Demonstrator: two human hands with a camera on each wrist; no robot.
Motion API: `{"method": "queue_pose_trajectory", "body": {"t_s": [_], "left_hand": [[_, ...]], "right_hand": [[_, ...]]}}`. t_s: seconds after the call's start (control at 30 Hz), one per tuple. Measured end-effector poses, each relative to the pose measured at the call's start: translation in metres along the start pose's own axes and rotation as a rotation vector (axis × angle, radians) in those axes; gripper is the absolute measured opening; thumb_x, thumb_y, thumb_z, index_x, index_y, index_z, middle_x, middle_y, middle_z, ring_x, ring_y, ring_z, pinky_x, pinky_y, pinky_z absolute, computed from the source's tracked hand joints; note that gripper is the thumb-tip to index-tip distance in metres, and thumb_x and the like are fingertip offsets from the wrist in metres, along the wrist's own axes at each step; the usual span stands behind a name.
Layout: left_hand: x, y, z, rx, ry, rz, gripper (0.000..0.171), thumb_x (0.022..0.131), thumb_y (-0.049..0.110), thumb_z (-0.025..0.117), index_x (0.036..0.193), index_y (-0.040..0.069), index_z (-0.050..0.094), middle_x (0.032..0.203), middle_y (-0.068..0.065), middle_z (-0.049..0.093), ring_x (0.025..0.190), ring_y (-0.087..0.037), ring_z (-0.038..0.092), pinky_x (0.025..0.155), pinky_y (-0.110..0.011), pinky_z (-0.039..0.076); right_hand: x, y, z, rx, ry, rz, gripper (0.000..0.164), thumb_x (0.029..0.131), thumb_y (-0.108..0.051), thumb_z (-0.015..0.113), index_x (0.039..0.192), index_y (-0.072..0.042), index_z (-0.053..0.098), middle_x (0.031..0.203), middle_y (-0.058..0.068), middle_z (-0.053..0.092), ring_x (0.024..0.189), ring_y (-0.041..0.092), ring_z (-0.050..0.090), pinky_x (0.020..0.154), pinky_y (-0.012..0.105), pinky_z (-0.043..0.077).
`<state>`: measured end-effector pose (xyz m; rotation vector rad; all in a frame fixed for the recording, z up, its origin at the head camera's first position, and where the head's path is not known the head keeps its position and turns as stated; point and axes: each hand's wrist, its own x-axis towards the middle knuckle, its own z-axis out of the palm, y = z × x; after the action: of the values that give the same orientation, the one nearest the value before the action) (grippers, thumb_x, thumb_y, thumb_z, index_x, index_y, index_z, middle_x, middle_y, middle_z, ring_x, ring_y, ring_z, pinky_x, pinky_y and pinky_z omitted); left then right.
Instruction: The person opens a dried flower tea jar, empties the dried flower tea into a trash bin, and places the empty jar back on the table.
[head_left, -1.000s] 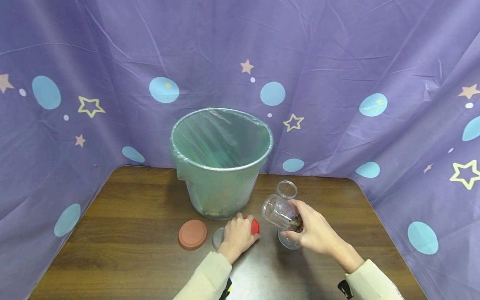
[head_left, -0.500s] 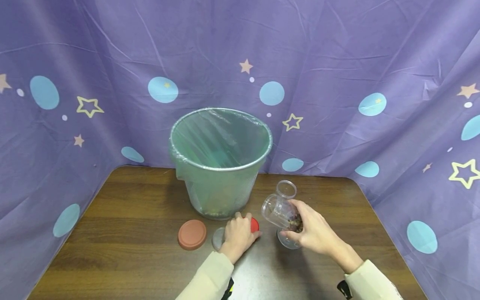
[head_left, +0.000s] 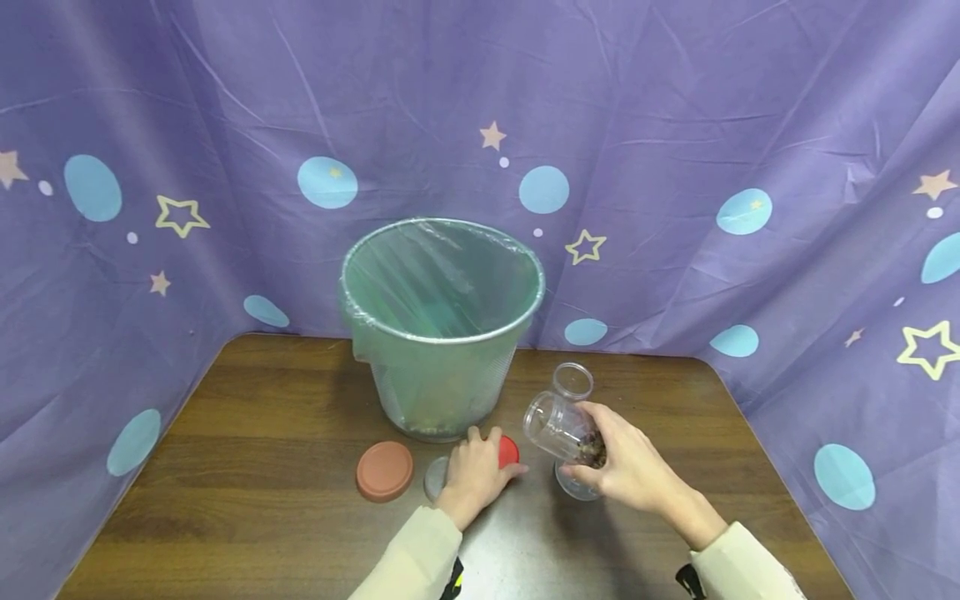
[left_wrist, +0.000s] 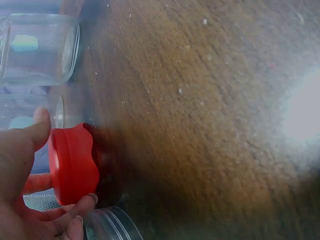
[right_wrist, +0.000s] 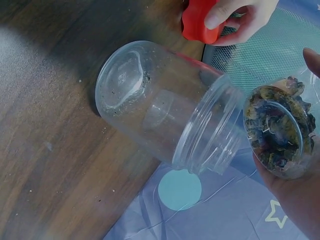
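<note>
My left hand [head_left: 474,475] is spread loosely round a red lid [head_left: 508,452] on the table. In the left wrist view, its thumb [left_wrist: 41,125] stands just off the lid, with fingers on the opposite side. My right hand [head_left: 637,462] grips a small clear jar [head_left: 553,421], tilted with its mouth to the left. Dark, crumbly bits [right_wrist: 277,127] lie in that jar's base end. Below the tilted jar stands a larger clear jar [right_wrist: 132,95] with a threaded neck and a few specks inside. A clear round rim [head_left: 573,381] shows behind the held jar.
A tall mesh bin [head_left: 442,392] with a green liner stands behind the left hand. A grey lid [head_left: 435,481] and a terracotta lid [head_left: 384,472] lie left of that hand on the wooden table [head_left: 247,492]. A purple curtain [head_left: 637,125] hangs behind.
The left thumb has spread slightly away from the red lid. The right hand and the tilted jar have hardly moved.
</note>
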<state>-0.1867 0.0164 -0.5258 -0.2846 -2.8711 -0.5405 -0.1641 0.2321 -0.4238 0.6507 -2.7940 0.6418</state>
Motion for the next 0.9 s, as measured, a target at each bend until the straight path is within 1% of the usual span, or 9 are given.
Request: {"method": "queue_pose_trajectory", "body": {"t_s": [0.2,0.4,0.6,0.73,0.9], "left_hand": [[-0.002,-0.003,-0.003,-0.061,-0.01,0.01,0.067,0.073,0.053,0.079,0.118,0.008,0.062,0.094,-0.021,0.06,0.074,-0.04,0.067,0.064,-0.047,0.055],[0.0,-0.002,-0.012,-0.129,-0.023,-0.016,0.06,0.081,0.048,0.075,0.117,0.002,0.06,0.094,-0.021,0.06,0.077,-0.04,0.067,0.067,-0.048,0.056],[0.002,-0.005,-0.019,-0.17,-0.002,-0.053,0.053,0.087,0.043,0.07,0.114,-0.001,0.062,0.093,-0.02,0.062,0.079,-0.038,0.067,0.072,-0.047,0.056],[0.002,-0.009,-0.024,-0.211,0.002,-0.057,0.05,0.09,0.044,0.066,0.113,0.0,0.063,0.094,-0.017,0.063,0.08,-0.036,0.067,0.072,-0.046,0.055],[-0.001,-0.016,-0.031,-0.244,0.004,-0.038,0.044,0.092,0.043,0.063,0.112,0.004,0.065,0.095,-0.013,0.067,0.084,-0.034,0.068,0.072,-0.045,0.054]], "right_hand": [[-0.002,-0.001,0.001,-0.003,0.001,0.0,0.079,0.068,-0.034,0.087,0.133,-0.007,0.052,0.118,0.005,0.066,0.104,0.017,0.064,0.084,0.042,0.055],[0.0,-0.002,0.002,-0.014,-0.008,-0.013,0.079,0.067,-0.032,0.087,0.132,-0.005,0.053,0.119,0.005,0.066,0.104,0.017,0.064,0.084,0.041,0.055],[0.001,0.0,0.0,-0.012,0.001,-0.007,0.079,0.067,-0.035,0.087,0.132,-0.007,0.052,0.118,0.005,0.066,0.104,0.017,0.064,0.084,0.042,0.055],[0.001,0.003,-0.002,-0.005,0.012,0.01,0.078,0.068,-0.035,0.087,0.133,-0.008,0.052,0.117,0.005,0.066,0.104,0.019,0.065,0.085,0.044,0.054],[-0.001,0.007,-0.003,0.007,0.026,0.033,0.08,0.068,-0.035,0.088,0.133,-0.009,0.051,0.115,0.005,0.067,0.104,0.02,0.065,0.085,0.045,0.054]]}}
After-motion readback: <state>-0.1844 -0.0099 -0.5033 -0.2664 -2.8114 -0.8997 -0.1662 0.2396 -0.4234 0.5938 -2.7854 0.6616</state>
